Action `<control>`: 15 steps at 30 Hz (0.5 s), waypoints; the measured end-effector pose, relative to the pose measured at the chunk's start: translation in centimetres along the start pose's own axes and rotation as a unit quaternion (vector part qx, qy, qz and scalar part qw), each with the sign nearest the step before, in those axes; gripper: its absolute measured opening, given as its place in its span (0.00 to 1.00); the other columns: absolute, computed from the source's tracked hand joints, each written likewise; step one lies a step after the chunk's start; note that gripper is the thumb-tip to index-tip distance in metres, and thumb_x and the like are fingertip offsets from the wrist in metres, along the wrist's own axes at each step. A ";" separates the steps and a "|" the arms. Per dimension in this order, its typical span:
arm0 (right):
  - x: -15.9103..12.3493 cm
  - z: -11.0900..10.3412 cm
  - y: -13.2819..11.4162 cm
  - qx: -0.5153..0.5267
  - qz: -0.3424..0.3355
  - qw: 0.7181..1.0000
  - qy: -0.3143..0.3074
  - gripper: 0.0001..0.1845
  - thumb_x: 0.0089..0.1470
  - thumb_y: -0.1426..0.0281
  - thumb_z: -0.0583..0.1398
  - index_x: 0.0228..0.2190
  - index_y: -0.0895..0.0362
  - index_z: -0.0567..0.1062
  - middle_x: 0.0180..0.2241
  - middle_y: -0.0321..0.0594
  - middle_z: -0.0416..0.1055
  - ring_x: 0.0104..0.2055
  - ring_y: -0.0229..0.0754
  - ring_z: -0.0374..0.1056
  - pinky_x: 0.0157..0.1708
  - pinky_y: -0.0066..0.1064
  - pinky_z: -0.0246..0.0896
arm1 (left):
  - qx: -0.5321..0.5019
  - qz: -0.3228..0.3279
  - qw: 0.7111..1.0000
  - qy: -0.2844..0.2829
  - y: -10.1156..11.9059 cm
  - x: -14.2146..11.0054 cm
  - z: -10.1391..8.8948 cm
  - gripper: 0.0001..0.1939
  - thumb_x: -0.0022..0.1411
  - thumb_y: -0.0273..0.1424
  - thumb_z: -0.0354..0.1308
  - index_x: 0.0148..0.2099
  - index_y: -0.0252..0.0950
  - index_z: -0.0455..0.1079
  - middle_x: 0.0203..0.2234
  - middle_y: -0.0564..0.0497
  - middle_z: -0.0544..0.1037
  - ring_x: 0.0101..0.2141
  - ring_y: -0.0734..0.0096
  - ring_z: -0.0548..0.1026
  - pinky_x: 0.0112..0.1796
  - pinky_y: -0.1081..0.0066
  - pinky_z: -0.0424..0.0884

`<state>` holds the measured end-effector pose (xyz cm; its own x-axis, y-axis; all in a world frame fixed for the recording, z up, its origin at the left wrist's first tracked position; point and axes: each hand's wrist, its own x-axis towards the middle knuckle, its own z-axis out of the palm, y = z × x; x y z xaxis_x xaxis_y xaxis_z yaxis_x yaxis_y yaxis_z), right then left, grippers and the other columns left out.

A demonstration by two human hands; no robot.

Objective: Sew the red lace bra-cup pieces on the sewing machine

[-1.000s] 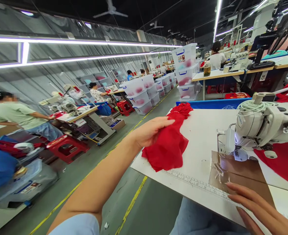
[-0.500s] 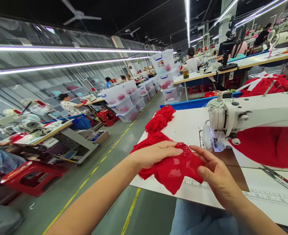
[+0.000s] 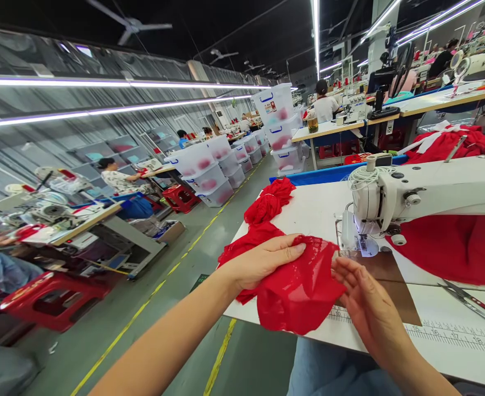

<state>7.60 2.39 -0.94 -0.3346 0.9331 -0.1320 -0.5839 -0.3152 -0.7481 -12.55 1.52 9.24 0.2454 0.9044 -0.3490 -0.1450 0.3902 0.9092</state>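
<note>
My left hand [image 3: 263, 259] lies on top of a red lace fabric piece [image 3: 298, 289] at the front edge of the white sewing table [image 3: 452, 341], its fingers closed on the cloth. My right hand [image 3: 364, 305] grips the same piece at its right edge, thumb on the lace. The cloth hangs partly over the table edge. The white sewing machine [image 3: 411, 195] stands just behind my hands, its needle area near my right hand.
More red fabric [image 3: 269, 204] is bunched at the table's left side, and a red heap [image 3: 461, 245] lies under the machine arm. Scissors [image 3: 471, 301] rest on the right. Stacked clear bins [image 3: 209, 170] line the aisle. Other people sit at sewing tables on the left and at the back.
Both hands have pulled the red lace piece slightly toward me and spread it wider; it now hangs further over the table edge. A second ago only my left hand held it.
</note>
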 end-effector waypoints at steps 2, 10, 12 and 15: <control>-0.9 0.1 0.9 0.007 0.062 0.993 -0.095 0.36 0.43 0.43 0.72 0.49 0.49 0.78 0.50 0.46 0.77 0.52 0.53 0.72 0.52 0.43 0.69 | -0.052 0.027 0.998 0.008 0.2 0.3 0.4 0.20 0.54 0.40 0.75 0.43 0.36 0.77 0.37 0.48 0.83 0.35 0.71 0.81 0.39 0.76 0.77; -1.4 -3.3 -1.5 -0.204 0.032 0.976 -0.074 0.27 0.53 0.47 0.67 0.45 0.54 0.79 0.43 0.46 0.80 0.46 0.53 0.76 0.46 0.43 0.73 | -0.085 0.116 0.983 0.114 -2.1 1.3 -1.1 0.17 0.58 0.31 0.70 0.48 0.37 0.71 0.41 0.49 0.82 0.40 0.68 0.81 0.43 0.70 0.77; -0.2 -5.6 -2.8 -0.368 -0.055 0.928 -0.033 0.27 0.51 0.47 0.67 0.44 0.54 0.78 0.40 0.47 0.80 0.41 0.53 0.76 0.41 0.41 0.75 | -0.044 0.049 0.989 0.131 -4.2 1.2 -1.7 0.17 0.57 0.31 0.70 0.46 0.36 0.68 0.41 0.47 0.81 0.41 0.65 0.81 0.46 0.66 0.76; 0.8 -9.2 -3.9 -0.525 -0.159 0.835 0.030 0.27 0.54 0.52 0.61 0.49 0.56 0.75 0.41 0.49 0.79 0.36 0.50 0.77 0.35 0.40 0.76 | 0.076 -0.049 0.983 0.163 -7.0 0.9 -2.2 0.17 0.61 0.32 0.65 0.48 0.36 0.64 0.44 0.44 0.78 0.42 0.65 0.79 0.48 0.62 0.75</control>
<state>16.40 5.98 -4.05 -0.2293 0.9578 0.1734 0.3455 0.2466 -0.9054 -13.45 0.01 2.07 -0.0726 0.8806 -0.4683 0.0140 0.4704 0.8823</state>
